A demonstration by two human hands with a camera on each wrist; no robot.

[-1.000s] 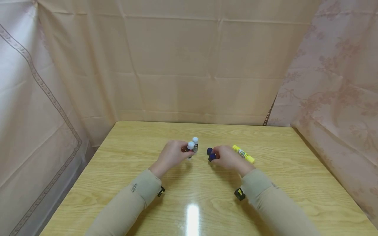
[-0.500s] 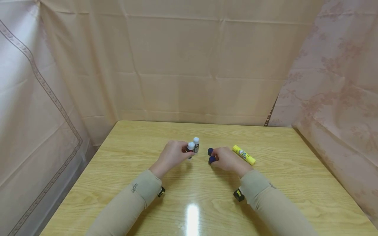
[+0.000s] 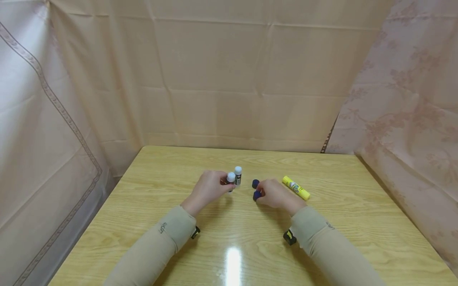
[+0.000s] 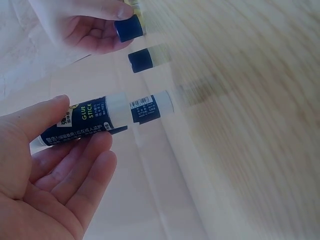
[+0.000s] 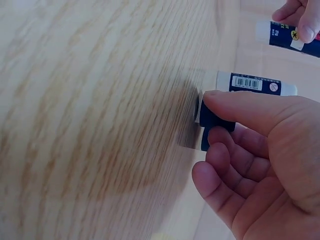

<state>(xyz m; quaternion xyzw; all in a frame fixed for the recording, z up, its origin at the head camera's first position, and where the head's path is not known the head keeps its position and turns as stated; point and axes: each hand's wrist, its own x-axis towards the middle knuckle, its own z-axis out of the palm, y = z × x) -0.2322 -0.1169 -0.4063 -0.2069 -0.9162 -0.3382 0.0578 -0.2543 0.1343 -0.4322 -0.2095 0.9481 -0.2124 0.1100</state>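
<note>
In the head view my left hand (image 3: 209,186) holds a glue stick (image 3: 230,178) upright, its white end on top. The left wrist view shows the thumb and fingers around its dark blue label (image 4: 80,120). Just behind it a second glue stick (image 3: 238,175) stands on the table. My right hand (image 3: 276,193) pinches a dark blue cap (image 3: 257,195) between thumb and finger, low over the wood; whether the cap touches the table I cannot tell. Another dark blue cap (image 3: 255,184) stands on the table just behind, partly hidden by the held one in the right wrist view.
A yellow glue stick (image 3: 296,188) lies on its side beyond the right hand. The wooden table (image 3: 171,167) reflects a bright light near its front. Cloth curtains (image 3: 222,79) hang at the back and both sides.
The right hand has moved slightly toward me with its cap, so the gap between the two caps is wider. The left hand keeps its hold on the glue stick, almost still.
</note>
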